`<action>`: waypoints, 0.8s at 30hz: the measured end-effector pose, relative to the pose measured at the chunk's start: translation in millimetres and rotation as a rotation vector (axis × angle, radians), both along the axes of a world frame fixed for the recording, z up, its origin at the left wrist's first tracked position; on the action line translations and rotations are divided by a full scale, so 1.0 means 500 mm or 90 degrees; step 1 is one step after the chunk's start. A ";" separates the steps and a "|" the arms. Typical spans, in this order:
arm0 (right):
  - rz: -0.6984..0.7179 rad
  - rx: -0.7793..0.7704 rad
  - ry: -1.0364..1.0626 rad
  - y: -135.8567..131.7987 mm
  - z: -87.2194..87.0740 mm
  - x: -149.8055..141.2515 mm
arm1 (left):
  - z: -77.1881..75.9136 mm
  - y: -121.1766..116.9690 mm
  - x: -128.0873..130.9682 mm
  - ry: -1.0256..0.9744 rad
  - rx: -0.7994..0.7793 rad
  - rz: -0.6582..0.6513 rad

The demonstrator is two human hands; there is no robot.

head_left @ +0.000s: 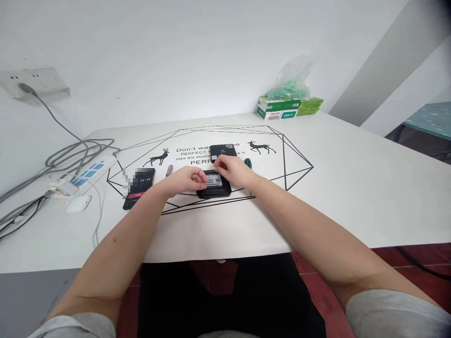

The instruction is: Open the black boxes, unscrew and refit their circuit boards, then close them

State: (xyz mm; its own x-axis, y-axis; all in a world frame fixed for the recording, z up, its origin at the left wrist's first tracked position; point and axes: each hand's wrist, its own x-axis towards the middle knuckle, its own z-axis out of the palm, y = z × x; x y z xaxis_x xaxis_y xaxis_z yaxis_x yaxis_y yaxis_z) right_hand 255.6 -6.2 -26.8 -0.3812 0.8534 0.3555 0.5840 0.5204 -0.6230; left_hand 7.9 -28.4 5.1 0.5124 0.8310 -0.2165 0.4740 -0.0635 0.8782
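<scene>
A small black device (pixel 213 184) with a white barcode label is laid flat on the white worktop (pixel 352 188), near the middle of the printed deer design. Its left edge is touched by the curled fingers of the left hand (pixel 186 179), while its far edge is met by the bent fingers of the right hand (pixel 230 170); whether anything is pinched there cannot be told. A second black cover (pixel 223 151) lies just behind. A phone (pixel 139 188) rests to the left.
</scene>
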 end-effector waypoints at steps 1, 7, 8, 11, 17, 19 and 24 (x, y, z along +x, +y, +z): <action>0.001 -0.002 -0.006 0.001 -0.001 0.001 | 0.000 0.000 0.000 -0.002 0.001 -0.001; 0.006 -0.024 -0.043 0.011 -0.005 0.012 | -0.003 0.000 0.000 0.003 0.022 -0.007; 0.014 -0.025 -0.046 0.013 -0.006 0.014 | -0.003 0.000 0.000 0.002 0.022 -0.011; 0.049 -0.026 -0.056 0.016 -0.009 0.019 | -0.002 -0.002 0.002 0.005 0.027 -0.015; 0.033 -0.072 -0.063 0.016 -0.007 0.028 | -0.006 0.001 0.003 0.015 0.077 0.020; 0.025 -0.090 -0.065 0.016 -0.004 0.032 | -0.015 0.011 -0.003 0.051 0.143 0.095; 0.028 -0.110 -0.063 0.018 -0.003 0.038 | -0.047 0.046 -0.027 0.296 0.414 0.248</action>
State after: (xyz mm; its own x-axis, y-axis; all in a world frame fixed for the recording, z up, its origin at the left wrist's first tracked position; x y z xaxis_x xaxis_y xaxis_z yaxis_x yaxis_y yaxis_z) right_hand 274.5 2.9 -28.5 -0.4447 0.8807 0.1633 0.6265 0.4362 -0.6460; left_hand -5.4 -5.5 -18.4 0.1451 0.9589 0.2437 0.8657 -0.2423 0.4380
